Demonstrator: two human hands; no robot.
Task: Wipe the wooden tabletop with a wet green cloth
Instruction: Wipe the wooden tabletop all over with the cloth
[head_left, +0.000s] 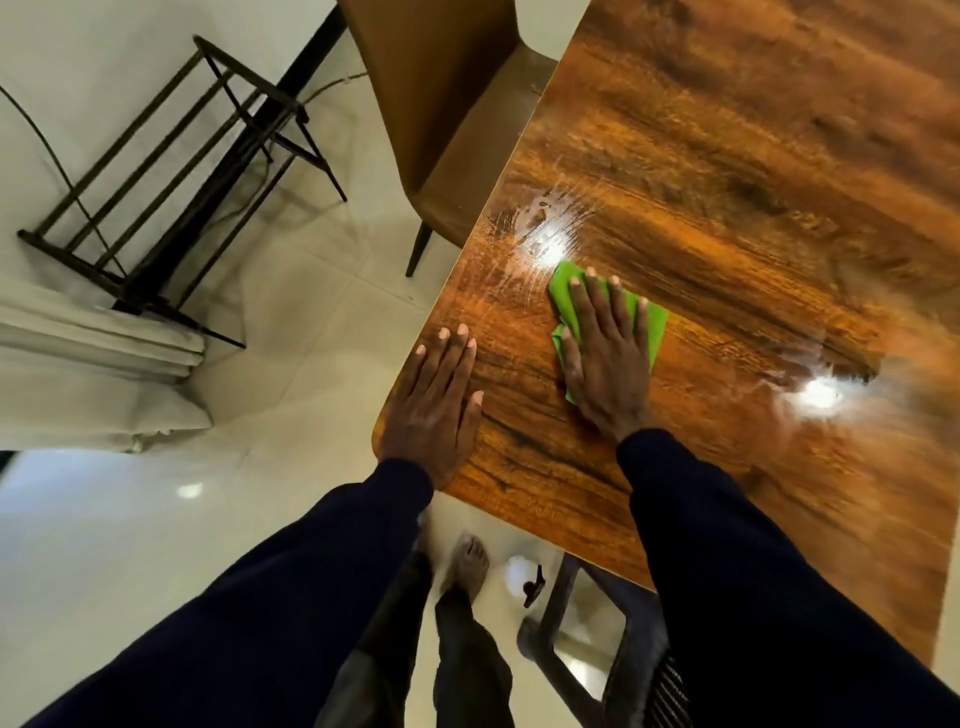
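Note:
The wooden tabletop (727, 182) fills the right of the head view, with its rounded corner near me. A green cloth (563, 291) lies flat on it close to the left edge. My right hand (605, 353) presses on the cloth with straight, spread fingers and covers most of it. My left hand (434, 400) rests flat on the bare wood at the corner, fingers straight. Wet streaks shine on the wood just beyond the cloth.
A brown chair (441, 119) is pushed against the table's left edge. A black metal rack (171, 171) stands on the tiled floor at left. A dark stool (587, 649) sits under the table's near edge, beside my bare foot (467, 566).

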